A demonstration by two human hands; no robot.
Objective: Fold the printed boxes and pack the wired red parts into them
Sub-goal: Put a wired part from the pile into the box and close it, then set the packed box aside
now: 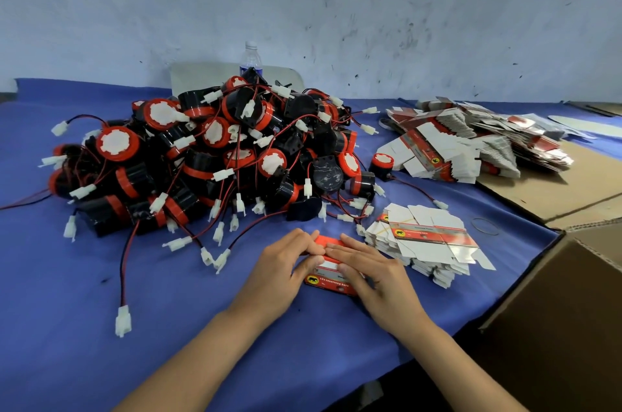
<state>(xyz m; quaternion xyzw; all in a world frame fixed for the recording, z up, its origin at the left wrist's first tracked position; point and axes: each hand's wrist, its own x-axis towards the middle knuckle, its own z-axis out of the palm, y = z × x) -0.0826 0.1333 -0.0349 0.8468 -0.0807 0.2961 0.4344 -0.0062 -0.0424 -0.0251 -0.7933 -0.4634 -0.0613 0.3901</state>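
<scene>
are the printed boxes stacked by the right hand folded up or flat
Flat: the stack of white and red printed cardboard boxes lies as unfolded blanks, flaps spread outward.

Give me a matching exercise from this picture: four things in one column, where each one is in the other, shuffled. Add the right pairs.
Things
1. water bottle
2. rubber band
3. printed box
4. brown carton

Places
A. on the blue cloth, right of the near stack of flat boxes
B. beneath the left hand and right hand
C. low right, beside the table's edge
D. at the back, behind the pile of wired red parts

Pairs: 1-D, 2-A, 3-B, 4-C
</scene>
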